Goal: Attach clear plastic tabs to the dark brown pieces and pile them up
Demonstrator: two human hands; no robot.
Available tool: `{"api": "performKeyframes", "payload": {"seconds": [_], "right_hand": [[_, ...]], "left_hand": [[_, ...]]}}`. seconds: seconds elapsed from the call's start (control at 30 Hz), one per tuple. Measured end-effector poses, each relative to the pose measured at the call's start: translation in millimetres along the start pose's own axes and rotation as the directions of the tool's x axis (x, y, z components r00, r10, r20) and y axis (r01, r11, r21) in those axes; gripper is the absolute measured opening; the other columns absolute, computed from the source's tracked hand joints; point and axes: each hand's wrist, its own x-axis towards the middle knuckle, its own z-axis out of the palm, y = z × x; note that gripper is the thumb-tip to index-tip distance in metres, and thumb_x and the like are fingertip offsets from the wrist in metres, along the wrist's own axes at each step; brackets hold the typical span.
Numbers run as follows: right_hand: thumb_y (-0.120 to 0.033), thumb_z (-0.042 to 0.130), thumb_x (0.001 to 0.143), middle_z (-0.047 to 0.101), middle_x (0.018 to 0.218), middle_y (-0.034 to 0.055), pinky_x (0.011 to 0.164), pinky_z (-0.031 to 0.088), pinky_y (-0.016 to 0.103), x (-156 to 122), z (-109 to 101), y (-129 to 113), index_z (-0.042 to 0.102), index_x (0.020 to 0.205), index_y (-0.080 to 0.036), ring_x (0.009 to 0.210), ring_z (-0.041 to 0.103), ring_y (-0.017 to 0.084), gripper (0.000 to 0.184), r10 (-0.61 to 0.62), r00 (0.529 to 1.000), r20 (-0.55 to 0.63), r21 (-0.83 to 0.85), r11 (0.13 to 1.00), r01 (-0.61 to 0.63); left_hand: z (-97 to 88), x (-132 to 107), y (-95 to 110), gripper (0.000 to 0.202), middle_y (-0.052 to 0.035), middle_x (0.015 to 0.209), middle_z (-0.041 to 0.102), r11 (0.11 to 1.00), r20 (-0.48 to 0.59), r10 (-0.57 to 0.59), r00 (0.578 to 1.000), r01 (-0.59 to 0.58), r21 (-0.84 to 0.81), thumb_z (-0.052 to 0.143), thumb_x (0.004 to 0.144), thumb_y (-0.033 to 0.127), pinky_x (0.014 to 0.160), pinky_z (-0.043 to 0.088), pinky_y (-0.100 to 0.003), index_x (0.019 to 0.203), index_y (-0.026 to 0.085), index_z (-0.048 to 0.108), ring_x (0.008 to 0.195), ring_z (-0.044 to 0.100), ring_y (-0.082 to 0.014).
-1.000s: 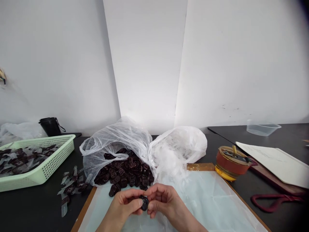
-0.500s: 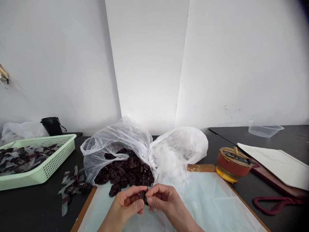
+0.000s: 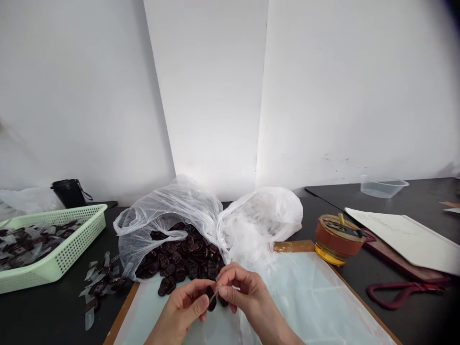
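Note:
My left hand (image 3: 185, 304) pinches a small dark brown plastic piece (image 3: 212, 304), oval and glossy. Between the thumb and forefinger of my right hand (image 3: 242, 292) is a clear plastic strip (image 3: 214, 293), its end touching the dark piece. Just beyond my fingers lies a heap of similar dark brown pieces (image 3: 187, 254), spilling from a clear plastic bag (image 3: 158, 223). A second bag (image 3: 283, 211), holding clear strips (image 3: 247, 239), stands behind my right hand. Beneath both hands is a board covered in pale blue sheeting (image 3: 309, 292).
On the left, a light green basket (image 3: 77, 244) holds many strip-and-piece pairs; a loose pile of them (image 3: 102, 282) lies beside it. A black cup (image 3: 68, 192) stands behind. To the right are a tape roll (image 3: 339, 239), red-handled scissors (image 3: 390, 294), a notebook (image 3: 402, 235) and a clear tub (image 3: 383, 187).
A clear strip now shows between my right fingers, against the dark piece; my right hand has risen slightly. The whole view has shifted, so the surroundings sit a little further left.

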Motion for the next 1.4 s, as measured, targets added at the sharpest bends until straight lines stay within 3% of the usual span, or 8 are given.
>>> {"api": "performKeyframes", "payload": {"seconds": [0.2,0.4,0.5,0.83,1.13,1.4], "right_hand": [[-0.042,0.08,0.072,0.062,0.062,0.0,0.048,0.048,0.023,0,1,2,0.066,0.078,-0.014,0.054,0.06,0.013,0.032,0.121,0.988,0.096,0.122,0.984,-0.132],[-0.036,0.084,0.066,0.066,0.058,0.0001,0.05,0.05,0.023,2,-3,3,0.066,0.079,-0.012,0.049,0.061,0.011,0.032,0.227,0.972,0.065,0.089,0.969,-0.233],[-0.029,0.087,0.058,0.065,0.056,-0.0031,0.045,0.049,0.022,3,-2,4,0.061,0.078,-0.015,0.045,0.06,0.011,0.036,0.264,0.964,0.023,0.108,0.958,-0.265],[-0.013,0.074,0.056,0.063,0.053,-0.0072,0.037,0.042,0.017,1,-3,6,0.054,0.077,-0.017,0.04,0.057,0.009,0.028,0.305,0.952,-0.003,0.07,0.95,-0.304],[-0.014,0.074,0.056,0.062,0.05,-0.0084,0.036,0.041,0.017,2,-3,8,0.053,0.078,-0.018,0.037,0.055,0.009,0.031,0.31,0.951,-0.004,0.06,0.949,-0.309],[-0.015,0.071,0.062,0.061,0.053,-0.0085,0.038,0.042,0.017,0,0,9,0.052,0.077,-0.018,0.038,0.052,0.007,0.026,0.2,0.979,-0.032,-0.022,0.979,-0.201]], "left_hand": [[-8.1,3,-4,0.039,-0.0051,0.091,0.072,1.0,0.058,0.024,0.998,-0.024,-0.004,0.082,0.068,0.046,0.066,0.047,-0.025,0.1,0.025,0.079,0.071,0.057,-0.0154],[-5.8,3,-9,0.04,-0.0031,0.076,0.069,0.998,0.062,0.056,0.996,-0.055,-0.028,0.083,0.067,0.044,0.066,0.048,-0.025,0.1,0.024,0.079,0.068,0.058,-0.0156],[-5.3,2,-9,0.039,-0.0043,0.082,0.07,0.998,0.092,0.061,0.994,-0.061,0.001,0.082,0.068,0.045,0.066,0.048,-0.026,0.101,0.024,0.079,0.07,0.058,-0.0157],[-9.7,4,-14,0.037,-0.0075,0.098,0.068,0.982,0.163,0.099,0.982,-0.123,0.145,0.079,0.072,0.045,0.068,0.049,-0.028,0.104,0.028,0.078,0.087,0.056,-0.0231],[-8.5,2,-14,0.036,-0.0062,0.098,0.065,0.958,0.203,0.165,0.965,-0.206,0.198,0.078,0.073,0.045,0.08,0.048,-0.031,0.106,0.03,0.078,0.088,0.058,-0.0223],[-6.3,-1,-3,0.032,-0.0069,0.097,0.064,0.975,0.171,0.037,0.985,-0.073,0.211,0.066,0.083,0.049,0.076,0.054,-0.034,0.104,0.029,0.079,0.088,0.062,-0.0239]]}}
